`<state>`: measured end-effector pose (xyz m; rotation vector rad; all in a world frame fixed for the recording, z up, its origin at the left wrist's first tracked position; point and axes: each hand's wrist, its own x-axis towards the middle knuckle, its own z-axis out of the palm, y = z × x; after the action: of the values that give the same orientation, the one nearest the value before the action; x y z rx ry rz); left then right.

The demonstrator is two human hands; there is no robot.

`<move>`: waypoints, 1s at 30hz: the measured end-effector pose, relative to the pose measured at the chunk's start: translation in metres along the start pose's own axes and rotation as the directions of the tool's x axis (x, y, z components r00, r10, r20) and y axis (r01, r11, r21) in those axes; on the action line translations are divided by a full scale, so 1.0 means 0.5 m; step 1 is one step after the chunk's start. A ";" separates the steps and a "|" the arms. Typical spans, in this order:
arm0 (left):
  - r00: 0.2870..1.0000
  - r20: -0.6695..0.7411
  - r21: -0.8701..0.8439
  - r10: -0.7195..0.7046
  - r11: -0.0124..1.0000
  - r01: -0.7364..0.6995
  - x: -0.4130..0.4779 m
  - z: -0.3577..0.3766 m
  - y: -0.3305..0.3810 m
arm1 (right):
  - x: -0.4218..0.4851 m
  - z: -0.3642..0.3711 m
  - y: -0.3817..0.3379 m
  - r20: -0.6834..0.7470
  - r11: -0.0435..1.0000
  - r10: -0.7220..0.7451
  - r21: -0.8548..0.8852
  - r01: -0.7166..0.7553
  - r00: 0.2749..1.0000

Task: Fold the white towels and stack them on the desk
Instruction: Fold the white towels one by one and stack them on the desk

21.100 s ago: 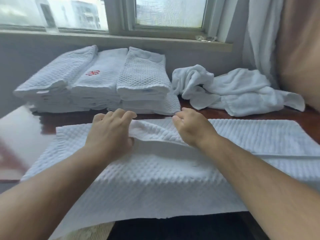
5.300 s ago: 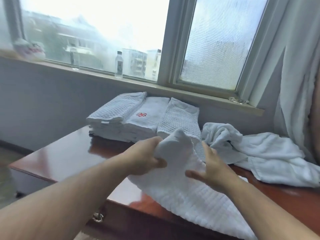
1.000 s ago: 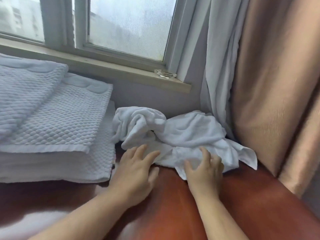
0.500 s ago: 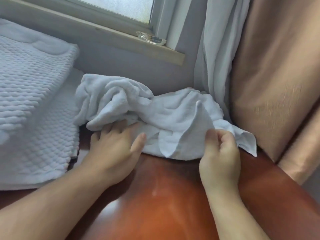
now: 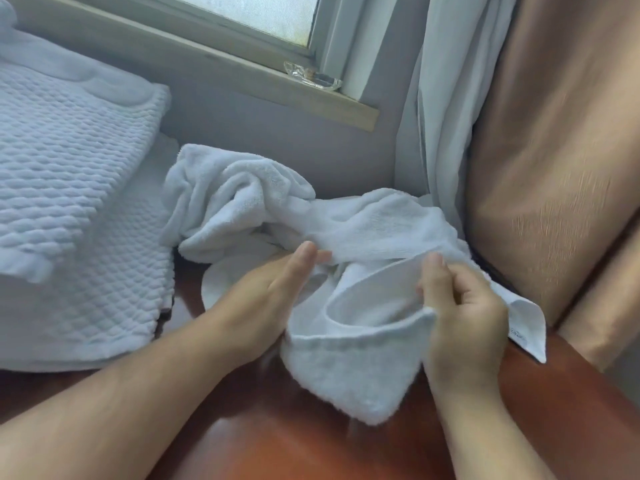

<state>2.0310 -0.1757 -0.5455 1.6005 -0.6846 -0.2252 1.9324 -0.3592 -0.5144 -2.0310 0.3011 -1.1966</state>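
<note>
1. Desk (image 5: 284,445): polished reddish-brown wood, nearest the viewer; both forearms cross it.

2. Right hand (image 5: 464,317): thumb and curled fingers pinch the hemmed edge of item 4 and lift that edge off the wood.

3. Left hand (image 5: 266,299): fingers straight, laid against a fold of the same cloth. It grips nothing.

4. Crumpled terry towel (image 5: 363,230): white, unfolded, heaped on the desk against the wall. One corner with a small label (image 5: 518,336) hangs past the right hand. Whether the heap is one towel or two twisted together cannot be told.

5. Stack of folded waffle-weave towels (image 5: 69,202): to the left, touching or just beside the heap.

6. Sheer curtain (image 5: 440,116) and tan drape (image 5: 554,150): right rear, with the sheer's hem meeting the heap.

7. Window sill (image 5: 242,71): it carries a glass dish (image 5: 311,76) near its right end.

Hazards, as judged:
- A pull from a single pinch may drag the whole twisted mass rather than free one edge.
- The hem may slip from the pinch.
- Cloth drawn leftward could nudge the stack askew.
- Cloth lifted high could catch the sheer curtain.
</note>
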 end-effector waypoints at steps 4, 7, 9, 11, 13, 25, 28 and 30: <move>0.992 0.122 0.456 -0.019 0.889 -0.039 0.006 -0.003 -0.004 | 0.021 0.002 0.033 -0.089 0.983 0.162 -0.069 -0.169 0.983; 0.992 0.116 0.704 -0.046 0.708 -0.049 0.027 0.008 -0.015 | 0.036 0.025 0.043 0.135 0.939 0.343 -0.064 -0.338 0.929; 0.998 0.056 0.752 -0.023 0.659 -0.027 0.041 0.018 -0.020 | 0.053 0.040 0.044 0.164 0.921 0.364 -0.211 -0.328 0.917; 0.999 0.010 0.737 0.048 0.675 -0.040 0.050 0.022 -0.026 | 0.080 0.051 0.034 0.056 0.900 0.245 -0.383 -0.206 0.968; 0.991 -0.031 0.650 0.132 0.755 -0.080 0.044 0.020 -0.023 | 0.093 0.071 0.009 -0.015 0.926 -0.005 -0.379 -0.001 1.000; 0.790 -0.600 0.677 0.127 0.607 0.417 0.074 -0.099 -0.022 | 0.043 0.177 0.004 0.320 0.992 0.045 -0.123 -0.006 0.946; 0.771 -0.594 0.653 0.231 0.698 0.294 0.066 -0.098 -0.018 | 0.050 0.178 0.001 0.411 0.964 0.076 -0.263 0.038 0.908; 0.764 -0.566 0.687 0.309 0.690 0.230 0.054 -0.093 -0.011 | 0.057 0.175 -0.006 0.464 0.953 0.104 -0.299 0.045 0.880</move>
<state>2.0785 -0.1516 -0.5366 2.2435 -0.2358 0.7401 2.0195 -0.3302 -0.5188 -2.4982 0.2815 -0.6183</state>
